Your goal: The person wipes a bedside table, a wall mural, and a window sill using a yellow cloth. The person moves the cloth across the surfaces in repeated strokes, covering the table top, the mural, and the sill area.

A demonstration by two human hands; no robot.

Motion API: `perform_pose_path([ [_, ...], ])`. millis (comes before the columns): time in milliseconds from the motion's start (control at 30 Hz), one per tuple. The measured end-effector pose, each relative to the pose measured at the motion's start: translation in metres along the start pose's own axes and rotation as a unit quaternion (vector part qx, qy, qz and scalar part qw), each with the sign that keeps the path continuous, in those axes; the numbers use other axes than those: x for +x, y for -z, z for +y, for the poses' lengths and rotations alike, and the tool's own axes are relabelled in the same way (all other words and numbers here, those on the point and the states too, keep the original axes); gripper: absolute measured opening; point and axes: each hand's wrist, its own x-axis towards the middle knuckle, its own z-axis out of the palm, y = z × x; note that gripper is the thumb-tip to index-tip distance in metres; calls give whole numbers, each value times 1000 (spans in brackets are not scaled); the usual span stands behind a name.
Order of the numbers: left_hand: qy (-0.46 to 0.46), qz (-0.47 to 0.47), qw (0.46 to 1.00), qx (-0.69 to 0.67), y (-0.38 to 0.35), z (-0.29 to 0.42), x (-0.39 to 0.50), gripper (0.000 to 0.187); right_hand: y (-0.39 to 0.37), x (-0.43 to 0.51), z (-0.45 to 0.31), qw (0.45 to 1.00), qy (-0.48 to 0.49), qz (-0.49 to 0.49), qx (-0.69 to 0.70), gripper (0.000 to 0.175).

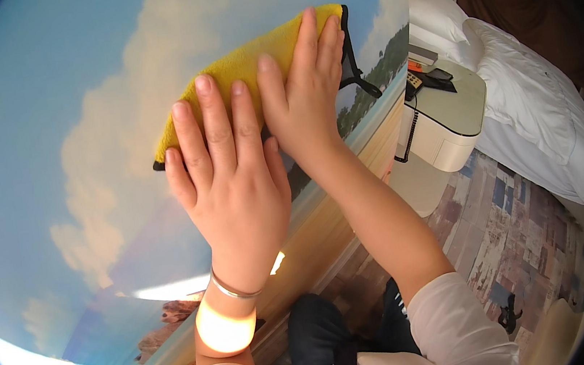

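Note:
A yellow microfiber cloth (pixel 243 54) with black edging and a dark hanging loop lies flat against a wall mural (pixel 114 111) of sky, clouds and beach. My left hand (pixel 236 195) presses the cloth's lower left part, palm to the wall and fingers spread. A thin bangle is around that wrist, and bright sunlight falls just below it. Higher and to the right, my right hand (pixel 309 98) holds the cloth's other end to the wall, fingers extended. Grey backing shows at the cloth's right edge. Both palms hide some of the cloth.
To the right stands a white nightstand (pixel 440 142) with a glass top, carrying a telephone (pixel 413 83) with a coiled cord and dark items. Beyond it is a bed (pixel 519 72) with white bedding. Patchwork-patterned flooring (pixel 498 217) runs below. A dark object (pixel 509 314) lies lower right.

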Motion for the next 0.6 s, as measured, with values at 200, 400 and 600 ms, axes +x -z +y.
perform_pose_path([
  [200, -18, -66, 996, 55, -14, -3, -68, 50, 4, -70, 11, 999, -13, -52, -1, 82],
  [400, -86, -142, 986, 0, -25, -23, -192, 51, 7, -223, 29, 989, -67, -125, 48, 83],
  [600, -61, -242, 967, -54, -7, -33, -203, 45, 18, -244, 29, 977, -103, -176, 55, 85],
])
